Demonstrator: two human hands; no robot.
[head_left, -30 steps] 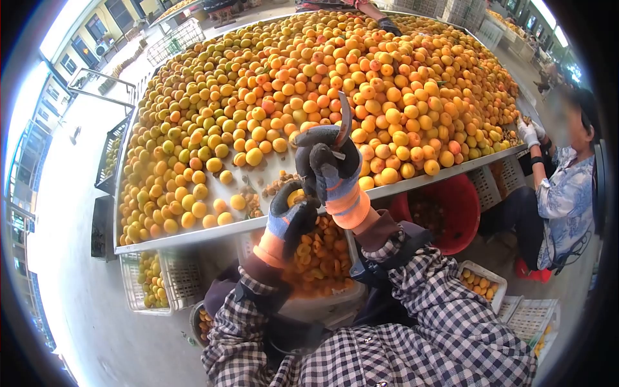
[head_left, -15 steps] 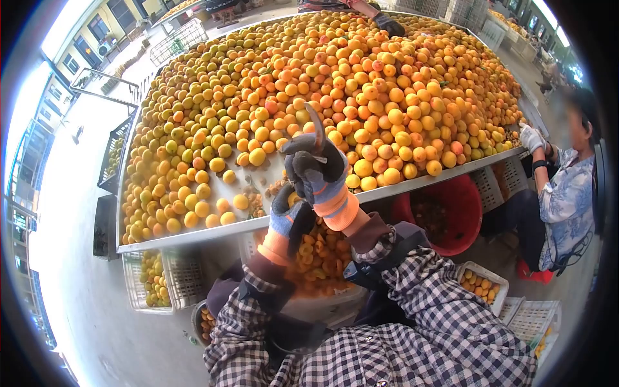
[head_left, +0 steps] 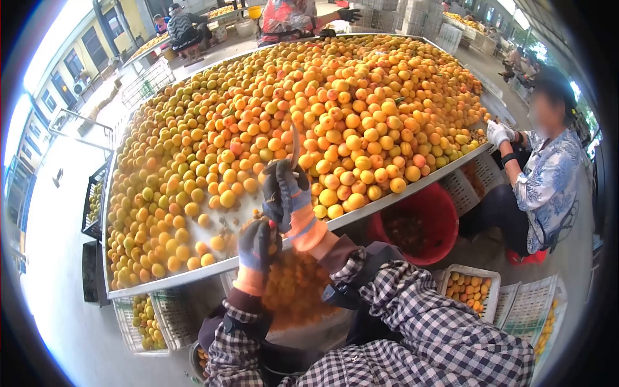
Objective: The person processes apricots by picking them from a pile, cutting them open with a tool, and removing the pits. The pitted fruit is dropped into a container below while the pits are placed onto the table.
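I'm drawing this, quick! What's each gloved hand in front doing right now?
Left hand: can't tell if open or closed; its inner side is hidden.
Right hand: closed, holding a curved knife, blade up.

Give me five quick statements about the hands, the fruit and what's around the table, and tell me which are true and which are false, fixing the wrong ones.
1. The right hand holds a curved knife. True.
2. The red tub stands on top of the table. False: it sits lower than the tabletop, by the near edge.
3. The person seated at the right wears white gloves. True.
4. The left hand is bare. False: it wears a dark glove, and it is close to the right hand.
5. The fruit on the table ranges from greenish yellow to orange. True.
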